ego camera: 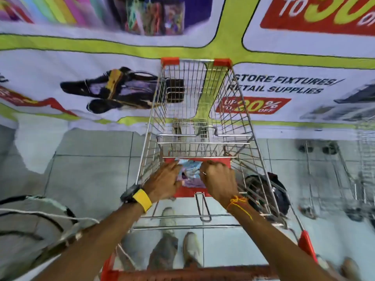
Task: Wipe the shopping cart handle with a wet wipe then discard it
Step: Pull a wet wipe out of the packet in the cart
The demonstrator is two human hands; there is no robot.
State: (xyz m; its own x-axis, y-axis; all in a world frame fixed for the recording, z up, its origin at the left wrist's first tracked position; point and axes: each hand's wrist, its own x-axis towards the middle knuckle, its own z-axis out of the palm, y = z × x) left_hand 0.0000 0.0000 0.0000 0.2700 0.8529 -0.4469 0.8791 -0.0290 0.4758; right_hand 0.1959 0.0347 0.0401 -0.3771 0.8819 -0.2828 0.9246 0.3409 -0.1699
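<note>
Both hands hold a pack of wipes in the cart.

Left hand (164, 180) grips one side of the pack (189, 172) and right hand (218, 179) pinches its top, likely to pull out a wipe. Red cart handle (192, 273) waits close below, not wiped yet.

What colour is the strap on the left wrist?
Yellow strap, on a dark watch, clearest in the head view.

A silver wire shopping cart (200, 110) with red corner caps is standing on the tiled floor. Its red handle (192, 273) is running across the bottom edge, blurred. A pale blue and purple wipes pack (189, 171) is lying flat on the red child-seat flap, partly hidden.
</note>
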